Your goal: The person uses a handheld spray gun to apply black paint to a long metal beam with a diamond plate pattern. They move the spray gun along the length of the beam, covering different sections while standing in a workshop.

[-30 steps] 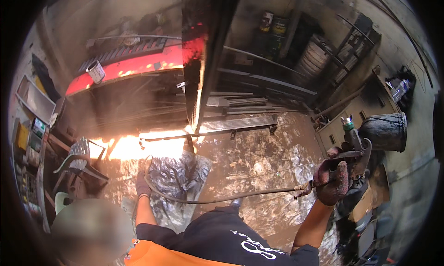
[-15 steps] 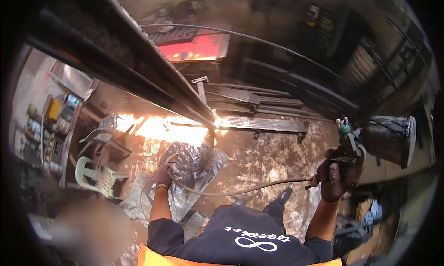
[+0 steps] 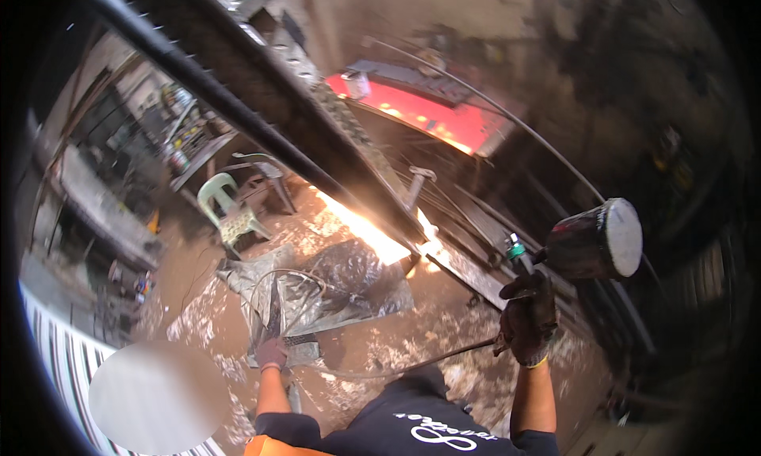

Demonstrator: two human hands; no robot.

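My right hand (image 3: 529, 321), in a dark glove, is closed around a spray gun (image 3: 518, 256). The gun has a green ring at its nozzle and a dark round cup (image 3: 590, 238) with a pale end. An air hose (image 3: 412, 369) runs from the gun across my front to my left hand (image 3: 272, 353). That gloved hand is closed on the hose, beyond which a loop lies over a plastic sheet. A long dark metal beam (image 3: 269, 115) slants down from the upper left, its lower end apart from the gun.
Bright light falls on the floor (image 3: 357, 226) by the beam's lower end. A pale green plastic chair (image 3: 226, 210) stands left, near the crumpled sheet (image 3: 361, 278). Metal bars lie behind the beam. A red-topped table (image 3: 483, 127) is at the back.
The whole view has turned, so the beam, chair and table sit elsewhere in it. My right hand and the spray gun appear further left, my left hand lower. Both keep their grip.
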